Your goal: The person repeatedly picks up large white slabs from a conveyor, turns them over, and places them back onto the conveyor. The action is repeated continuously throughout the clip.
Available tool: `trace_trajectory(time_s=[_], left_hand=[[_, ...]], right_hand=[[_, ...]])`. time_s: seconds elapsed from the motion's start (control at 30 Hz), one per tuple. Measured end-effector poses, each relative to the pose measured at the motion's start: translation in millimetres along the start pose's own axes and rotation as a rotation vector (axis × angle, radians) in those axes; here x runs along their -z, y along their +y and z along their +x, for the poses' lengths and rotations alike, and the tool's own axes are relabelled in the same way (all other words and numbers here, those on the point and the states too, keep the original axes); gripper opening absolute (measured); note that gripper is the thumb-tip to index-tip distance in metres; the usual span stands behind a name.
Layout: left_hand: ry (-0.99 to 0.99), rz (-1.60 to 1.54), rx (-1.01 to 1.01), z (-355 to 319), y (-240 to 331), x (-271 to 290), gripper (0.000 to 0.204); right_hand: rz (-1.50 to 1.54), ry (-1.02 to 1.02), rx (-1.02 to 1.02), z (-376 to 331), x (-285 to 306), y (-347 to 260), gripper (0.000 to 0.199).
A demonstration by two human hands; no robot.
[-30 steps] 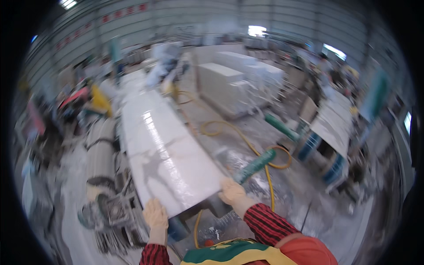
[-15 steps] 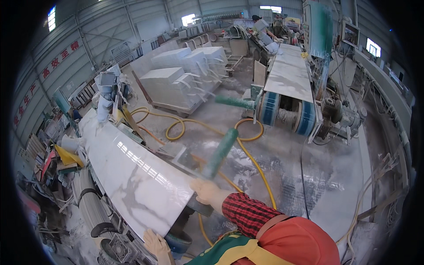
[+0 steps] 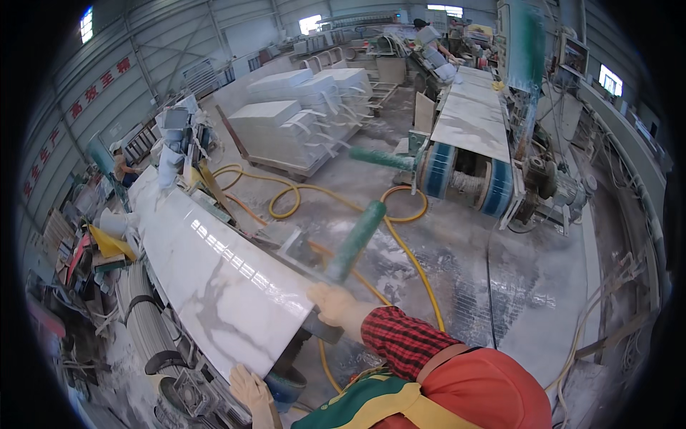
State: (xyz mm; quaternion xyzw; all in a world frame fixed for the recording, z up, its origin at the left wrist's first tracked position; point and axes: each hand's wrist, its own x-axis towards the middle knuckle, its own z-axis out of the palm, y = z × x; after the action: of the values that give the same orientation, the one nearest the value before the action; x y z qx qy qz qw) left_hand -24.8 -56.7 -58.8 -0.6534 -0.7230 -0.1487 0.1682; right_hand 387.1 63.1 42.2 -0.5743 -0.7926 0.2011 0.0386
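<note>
A long, glossy white marble slab [image 3: 236,300] with grey veins lies on a belt conveyor and reaches toward me. At its near left corner rests my left hand [image 3: 251,391] in a pale glove, fingers stretched out along the end edge. My right hand [image 3: 332,304], also in a pale glove, is closed round the slab's near right corner. Its fingertips are partly hidden. Just beyond the right hand, a green roller [image 3: 357,239] sticks out from the conveyor's side. Under the slab's near end, a blue conveyor drum [image 3: 286,386] shows.
Yellow hoses [image 3: 414,272] loop over the wet floor. Ahead right stands another conveyor bearing a marble slab [image 3: 471,118], with a motor [image 3: 564,193] beside it. White slab stacks [image 3: 275,129] sit behind. Ribbed grey tubing [image 3: 146,322] runs at left. People work farther back.
My view has shifted slightly, and a person has come into sight at the far left. Both hands stay at the slab's corners, with little visible movement.
</note>
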Motion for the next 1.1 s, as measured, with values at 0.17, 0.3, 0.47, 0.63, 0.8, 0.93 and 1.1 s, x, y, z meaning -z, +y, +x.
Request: trace_trajectory(time_s=[0.17, 0.3, 0.47, 0.63, 0.8, 0.93, 1.1], left_hand=[[-0.076, -0.098, -0.065, 9.3, 13.6, 19.3, 0.058], [0.073, -0.069, -0.128, 1.1, 2.6, 8.2, 0.057], [-0.034, -0.090, -0.086, 0.7, 6.1, 10.6, 0.058], [-0.003, -0.047, -0.063, -8.1, 1.7, -1.4, 0.060], [-0.046, -0.067, -0.029, -8.7, 12.6, 12.7, 0.060], [-0.011, -0.074, -0.053, -12.4, 10.8, 13.0, 0.059], [0.062, -0.082, -0.108, -15.3, 7.9, 7.3, 0.058]], right_hand=[[0.034, -0.029, -0.053, -10.1, 7.4, 5.6, 0.077], [0.028, -0.053, -0.040, -17.4, 18.7, -6.1, 0.078], [0.038, -0.028, -0.026, -22.8, 18.7, -1.9, 0.079], [-0.019, 0.044, 0.021, -10.7, -10.7, 10.0, 0.080], [-0.008, 0.033, 0.005, -16.2, -10.3, 10.1, 0.080], [-0.024, 0.020, 0.009, -20.9, -6.9, 8.2, 0.081], [0.017, 0.233, 0.035, -26.8, -18.3, 10.2, 0.074]])
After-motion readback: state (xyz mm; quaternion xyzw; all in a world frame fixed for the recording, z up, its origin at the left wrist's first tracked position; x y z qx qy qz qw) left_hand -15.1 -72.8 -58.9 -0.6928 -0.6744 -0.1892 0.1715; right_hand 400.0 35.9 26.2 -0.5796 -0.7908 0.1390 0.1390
